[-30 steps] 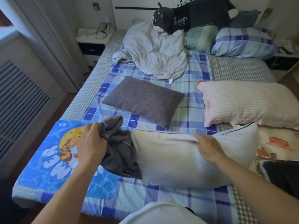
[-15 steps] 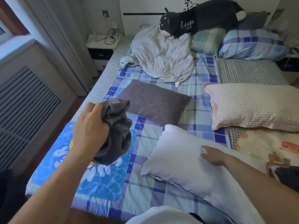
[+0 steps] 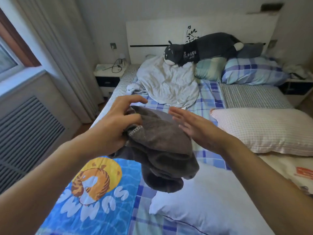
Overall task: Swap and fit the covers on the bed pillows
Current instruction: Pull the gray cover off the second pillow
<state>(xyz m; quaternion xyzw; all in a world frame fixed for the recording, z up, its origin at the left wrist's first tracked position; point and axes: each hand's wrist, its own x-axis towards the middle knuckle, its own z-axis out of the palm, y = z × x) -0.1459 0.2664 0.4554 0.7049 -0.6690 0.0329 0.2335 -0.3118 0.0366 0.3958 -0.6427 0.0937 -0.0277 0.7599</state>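
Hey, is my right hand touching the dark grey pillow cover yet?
Cannot tell. In the head view the open right hand overlaps the edge of the grey cover held by the left hand; neither contact nor gap shows plainly.

Single head-worn view: aimed forward and down from the bed's (image 3: pixel 171 223) near end toward the far headboard (image 3: pixel 152 34); forearms seen close; no second view.

Dark grey cover (image 3: pixel 162 146), white pillow (image 3: pixel 211 200), blue-checked sheet (image 3: pixel 210 99)
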